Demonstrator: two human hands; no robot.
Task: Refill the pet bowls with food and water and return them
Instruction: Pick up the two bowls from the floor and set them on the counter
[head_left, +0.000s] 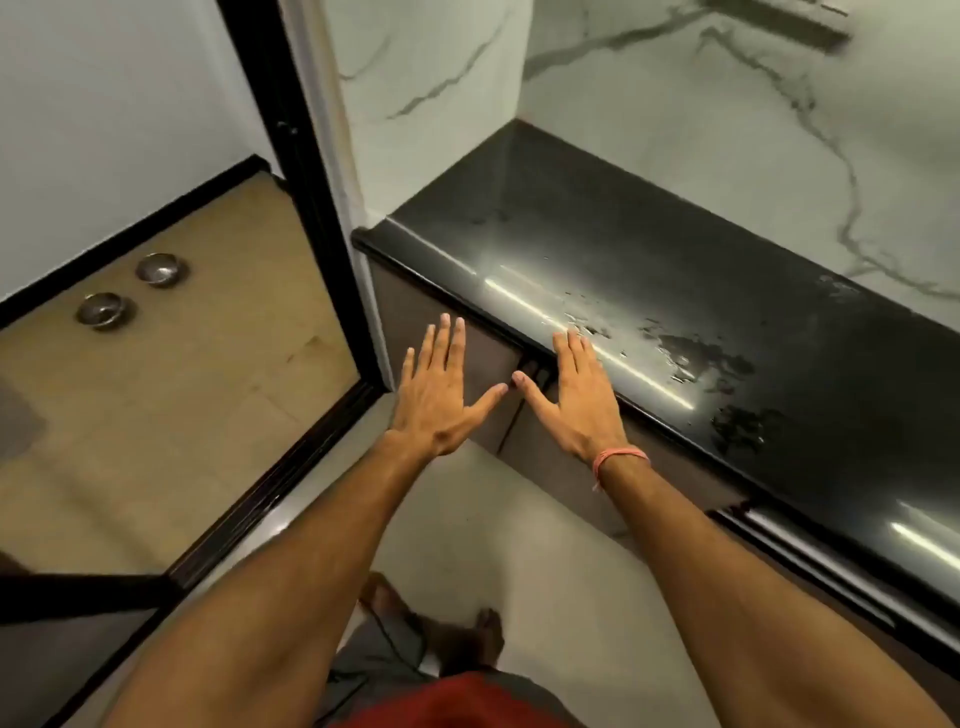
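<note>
Both hands are held out flat, palms down, fingers straight and spread; the left hand (441, 395) and right hand (579, 400) grasp nothing, grip released on both. The right hand hovers over the front edge of the black counter (675, 249); whether it touches cannot be told. A pink wristband (618, 460) sits on the right wrist.

The task's things, two steel pet bowls (132, 291), stand on the tan floor (156, 415) beyond the black door frame (311, 208), near the wall's black skirting and well apart from the hands. Their contents are too small to make out.

Water patches (691, 358) lie on the counter.

Judgement: the task is at its start, bowls not yet collected. The step in hand is to go through the doorway and fetch them. Done well: lift each bowl by its rim, kept level, and set them on a dry part of the counter.
</note>
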